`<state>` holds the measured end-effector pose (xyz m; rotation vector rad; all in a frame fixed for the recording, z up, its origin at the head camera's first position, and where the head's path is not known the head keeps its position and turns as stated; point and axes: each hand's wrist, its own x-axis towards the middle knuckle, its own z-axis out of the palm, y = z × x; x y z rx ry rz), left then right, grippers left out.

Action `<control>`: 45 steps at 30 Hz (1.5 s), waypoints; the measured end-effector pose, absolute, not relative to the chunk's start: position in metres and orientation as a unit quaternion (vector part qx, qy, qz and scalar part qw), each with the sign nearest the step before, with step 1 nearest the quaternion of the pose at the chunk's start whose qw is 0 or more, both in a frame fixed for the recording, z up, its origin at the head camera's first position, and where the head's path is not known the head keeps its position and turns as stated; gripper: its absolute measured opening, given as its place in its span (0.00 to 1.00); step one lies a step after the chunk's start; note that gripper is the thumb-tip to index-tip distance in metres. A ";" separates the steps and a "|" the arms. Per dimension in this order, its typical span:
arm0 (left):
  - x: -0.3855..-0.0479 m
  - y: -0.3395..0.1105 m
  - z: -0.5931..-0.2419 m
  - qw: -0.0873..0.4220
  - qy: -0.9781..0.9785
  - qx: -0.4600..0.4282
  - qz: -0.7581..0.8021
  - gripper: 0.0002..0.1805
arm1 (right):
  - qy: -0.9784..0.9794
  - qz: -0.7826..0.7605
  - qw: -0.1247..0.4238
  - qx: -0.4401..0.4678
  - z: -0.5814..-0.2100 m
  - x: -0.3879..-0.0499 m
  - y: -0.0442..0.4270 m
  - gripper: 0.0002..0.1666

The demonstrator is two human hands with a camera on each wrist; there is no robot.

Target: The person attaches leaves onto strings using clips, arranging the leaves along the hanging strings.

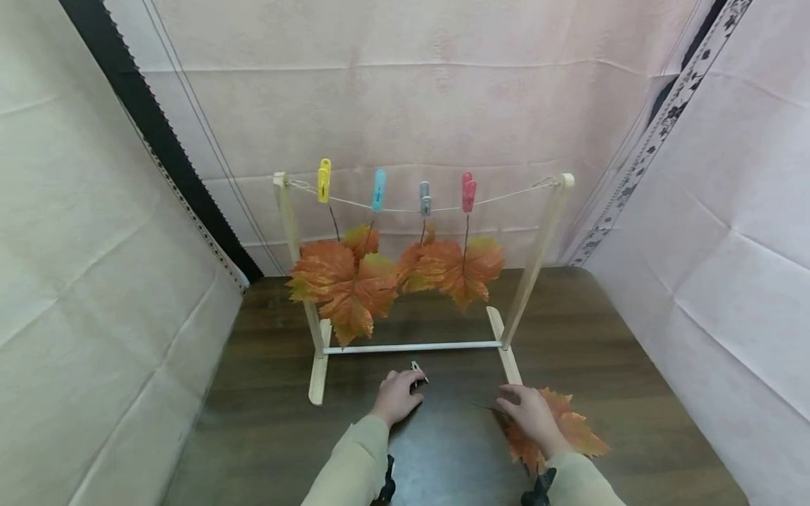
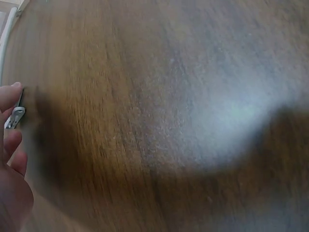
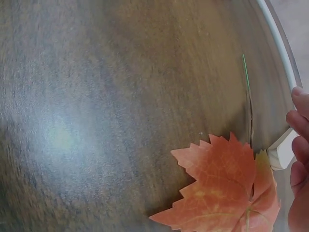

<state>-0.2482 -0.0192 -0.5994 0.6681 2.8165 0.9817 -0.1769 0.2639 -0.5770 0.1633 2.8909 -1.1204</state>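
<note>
In the head view my left hand [image 1: 396,399] is at a pale clothespin [image 1: 415,367] on the table, in front of the drying rack. The left wrist view shows this clothespin [image 2: 15,116] among the curled fingers, though the exact grip is partly cut off. My right hand [image 1: 534,414] is over an orange maple leaf [image 1: 581,430] lying on the table. Its fingers are loosely bent with nothing between them. In the right wrist view, the leaf's thin stem [image 3: 250,111] lies apart from the fingertips.
A wooden rack [image 1: 536,260] stands ahead, with a string across its top. Yellow [image 1: 324,181], blue [image 1: 378,190], grey [image 1: 425,199] and pink [image 1: 468,192] clothespins hold orange leaves [image 1: 354,281] on it. Pale cloth walls [image 1: 411,105] enclose the brown table [image 1: 266,429].
</note>
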 end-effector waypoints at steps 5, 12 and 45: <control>-0.249 -0.020 -0.597 0.055 0.910 0.207 0.355 0.09 | 0.934 -0.353 0.018 0.053 -0.579 -0.175 0.269 0.17; -0.247 -0.024 -0.596 0.039 0.893 0.139 0.425 0.08 | 0.933 -0.355 0.031 0.059 -0.584 -0.171 0.273 0.17; -0.226 -0.011 -0.614 -0.050 0.925 0.089 0.366 0.18 | 0.932 -0.359 0.036 0.046 -0.599 -0.162 0.274 0.10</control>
